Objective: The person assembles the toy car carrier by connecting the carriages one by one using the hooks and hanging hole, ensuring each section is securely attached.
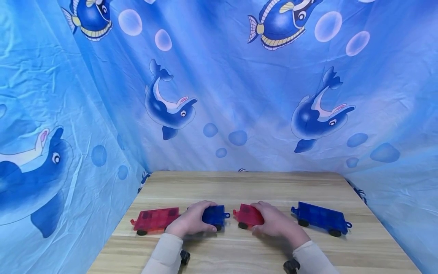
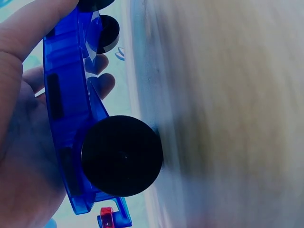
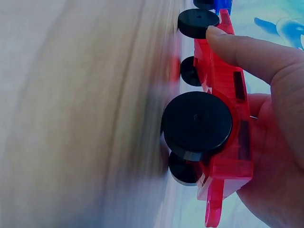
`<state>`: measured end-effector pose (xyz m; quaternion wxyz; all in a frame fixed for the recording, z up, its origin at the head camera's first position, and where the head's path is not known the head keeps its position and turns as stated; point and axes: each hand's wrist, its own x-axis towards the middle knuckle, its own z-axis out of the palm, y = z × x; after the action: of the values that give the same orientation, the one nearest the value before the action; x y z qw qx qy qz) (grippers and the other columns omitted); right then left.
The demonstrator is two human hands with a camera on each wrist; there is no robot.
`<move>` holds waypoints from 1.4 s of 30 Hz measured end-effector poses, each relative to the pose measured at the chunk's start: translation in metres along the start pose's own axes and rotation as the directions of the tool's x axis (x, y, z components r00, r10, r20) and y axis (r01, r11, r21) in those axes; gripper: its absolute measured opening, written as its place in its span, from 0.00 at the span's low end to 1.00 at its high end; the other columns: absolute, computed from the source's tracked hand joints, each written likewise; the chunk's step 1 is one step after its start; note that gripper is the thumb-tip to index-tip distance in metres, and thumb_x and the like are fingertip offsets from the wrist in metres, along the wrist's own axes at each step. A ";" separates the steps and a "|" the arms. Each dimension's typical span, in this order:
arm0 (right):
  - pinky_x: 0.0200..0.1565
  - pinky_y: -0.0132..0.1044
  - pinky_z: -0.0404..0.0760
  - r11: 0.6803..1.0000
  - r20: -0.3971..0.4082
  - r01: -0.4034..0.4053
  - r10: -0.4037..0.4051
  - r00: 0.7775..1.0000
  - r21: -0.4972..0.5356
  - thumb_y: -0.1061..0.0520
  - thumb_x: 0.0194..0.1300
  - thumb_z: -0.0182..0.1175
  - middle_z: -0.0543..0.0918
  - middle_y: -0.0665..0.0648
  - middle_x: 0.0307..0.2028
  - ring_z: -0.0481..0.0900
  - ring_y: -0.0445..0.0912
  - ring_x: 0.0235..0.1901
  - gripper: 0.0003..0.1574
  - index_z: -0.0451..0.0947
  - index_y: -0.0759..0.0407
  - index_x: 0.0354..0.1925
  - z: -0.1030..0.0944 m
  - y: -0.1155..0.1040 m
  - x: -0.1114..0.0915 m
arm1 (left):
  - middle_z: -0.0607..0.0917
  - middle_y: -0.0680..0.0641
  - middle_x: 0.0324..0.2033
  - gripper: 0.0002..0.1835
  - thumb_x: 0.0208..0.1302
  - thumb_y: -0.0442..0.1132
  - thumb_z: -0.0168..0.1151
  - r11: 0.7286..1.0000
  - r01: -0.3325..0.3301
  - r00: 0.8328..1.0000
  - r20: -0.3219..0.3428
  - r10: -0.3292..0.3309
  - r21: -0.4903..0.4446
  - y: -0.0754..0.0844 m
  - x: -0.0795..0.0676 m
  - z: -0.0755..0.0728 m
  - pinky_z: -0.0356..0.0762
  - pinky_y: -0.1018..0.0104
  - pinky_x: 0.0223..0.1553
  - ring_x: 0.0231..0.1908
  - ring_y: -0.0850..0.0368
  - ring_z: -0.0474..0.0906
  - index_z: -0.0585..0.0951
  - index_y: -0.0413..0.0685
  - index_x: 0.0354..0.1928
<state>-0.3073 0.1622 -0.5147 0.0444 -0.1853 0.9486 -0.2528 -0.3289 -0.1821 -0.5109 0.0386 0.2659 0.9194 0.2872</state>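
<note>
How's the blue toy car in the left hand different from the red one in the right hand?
The left hand holds the blue car; the right hand holds the red car. Where they face each other, the blue car ends in a ring, the red car in a hook. Both look see-through and have black wheels.

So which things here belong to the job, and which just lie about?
In the job:
- blue toy wagon, in left hand
- red toy wagon, in right hand
- left red wagon, right blue wagon, probably

Just there:
- dolphin-print cloth
- wooden table
</note>
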 end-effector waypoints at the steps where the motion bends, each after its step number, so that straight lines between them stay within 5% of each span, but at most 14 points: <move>1: 0.63 0.65 0.75 1.000 0.001 0.009 -0.009 1.000 0.002 0.40 0.52 0.81 0.72 0.64 0.72 0.72 0.63 0.68 0.59 0.69 0.53 0.76 0.000 0.000 0.000 | 0.79 0.54 0.66 0.47 0.51 0.59 0.83 1.000 -0.002 1.000 0.000 0.002 -0.003 0.000 0.000 0.000 0.77 0.45 0.62 0.64 0.48 0.75 0.75 0.55 0.72; 20: 0.59 0.56 0.79 0.994 0.016 0.104 -0.105 0.994 0.044 0.40 0.51 0.82 0.80 0.51 0.62 0.78 0.50 0.59 0.59 0.69 0.55 0.75 0.003 0.003 -0.002 | 0.79 0.53 0.65 0.47 0.53 0.62 0.81 1.000 -0.010 1.000 0.005 0.010 -0.011 -0.001 -0.001 0.000 0.78 0.43 0.60 0.63 0.47 0.76 0.74 0.57 0.74; 42: 0.58 0.55 0.80 0.993 0.057 0.111 -0.113 0.992 0.043 0.39 0.52 0.81 0.79 0.48 0.62 0.78 0.48 0.59 0.56 0.70 0.50 0.75 0.005 -0.003 -0.001 | 0.79 0.54 0.66 0.47 0.52 0.61 0.82 0.998 -0.030 1.000 0.006 0.030 0.058 0.004 0.001 0.002 0.76 0.45 0.62 0.65 0.49 0.75 0.75 0.55 0.73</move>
<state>-0.3041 0.1582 -0.5182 0.0618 -0.2447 0.9297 -0.2681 -0.3276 -0.1778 -0.5109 0.0289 0.2813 0.9231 0.2604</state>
